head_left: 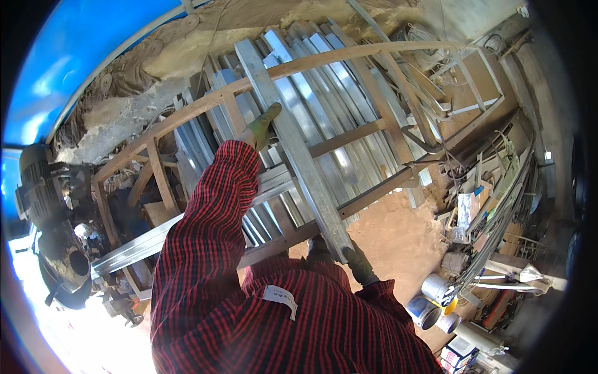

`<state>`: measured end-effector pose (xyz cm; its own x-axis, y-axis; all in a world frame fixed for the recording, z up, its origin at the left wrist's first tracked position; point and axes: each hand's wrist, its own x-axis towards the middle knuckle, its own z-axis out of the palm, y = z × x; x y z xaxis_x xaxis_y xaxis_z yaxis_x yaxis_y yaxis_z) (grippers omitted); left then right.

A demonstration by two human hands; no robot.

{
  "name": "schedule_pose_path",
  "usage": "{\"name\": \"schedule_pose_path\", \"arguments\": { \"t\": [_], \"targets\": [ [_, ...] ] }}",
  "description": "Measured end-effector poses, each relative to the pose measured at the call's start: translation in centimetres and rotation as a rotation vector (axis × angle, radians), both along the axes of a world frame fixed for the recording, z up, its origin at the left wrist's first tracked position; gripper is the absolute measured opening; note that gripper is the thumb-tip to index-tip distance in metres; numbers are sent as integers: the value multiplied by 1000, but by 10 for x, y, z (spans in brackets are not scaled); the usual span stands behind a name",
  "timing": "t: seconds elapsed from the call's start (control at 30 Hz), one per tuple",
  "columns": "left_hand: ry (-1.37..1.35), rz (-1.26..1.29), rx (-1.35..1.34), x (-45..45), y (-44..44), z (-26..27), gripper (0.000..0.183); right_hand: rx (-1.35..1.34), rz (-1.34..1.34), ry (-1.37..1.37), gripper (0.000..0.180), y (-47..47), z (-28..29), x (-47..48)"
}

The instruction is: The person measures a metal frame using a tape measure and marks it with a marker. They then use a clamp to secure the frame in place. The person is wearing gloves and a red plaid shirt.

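Observation:
A long galvanized steel profile (299,154) lies aslant across a brown metal frame (327,49). My left hand (263,124), in a greenish work glove, grips its side around the middle of its length. Close to my body, my right hand (359,264), in a dark glove, holds the near end; some of its fingers are hidden by the metal. Under the profile, a shiny ribbed metal length (135,243) runs out to the left, partly covered by my sleeve. Many silvery profiles (327,93) stand stacked behind the bars of the frame.
A dusty electric motor (39,177) stands at the left. Several buckets (423,312) sit on the earthen floor (397,233) at the lower right. Scrap and thin rods (504,187) are heaped along the right side. Blue sheeting (93,51) covers the upper left.

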<state>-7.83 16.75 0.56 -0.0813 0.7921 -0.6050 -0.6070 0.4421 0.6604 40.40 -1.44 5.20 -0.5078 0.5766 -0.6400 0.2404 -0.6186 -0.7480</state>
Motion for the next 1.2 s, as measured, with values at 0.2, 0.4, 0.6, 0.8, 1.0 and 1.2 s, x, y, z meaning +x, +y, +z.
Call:
{"name": "schedule_pose_path", "arguments": {
  "t": [0.2, 0.4, 0.6, 0.8, 1.0, 1.2],
  "targets": [
    [-4, 0, 34, -7, -22, 4, 88, 36, 69, -46, 94, -4, -3, -4],
    [56, 19, 17, -8, -25, 5, 85, 53, 53, -75, 83, -9, -6, -1],
    [102, 40, -30, -4, -19, 6, 88, 161, 53, -108, 72, -15, -13, 3],
    [219, 92, -43, 1, -13, 5, 106, 68, 83, -163, 88, -8, -8, -1],
    [855, 224, -113, 22, 14, 42, 141, 373, 298, -346, 94, 14, 47, -46],
    [1242, 46, -412, 45, 35, 69, 123, 348, 356, -499, 107, 22, 65, -66]
  ]
}}
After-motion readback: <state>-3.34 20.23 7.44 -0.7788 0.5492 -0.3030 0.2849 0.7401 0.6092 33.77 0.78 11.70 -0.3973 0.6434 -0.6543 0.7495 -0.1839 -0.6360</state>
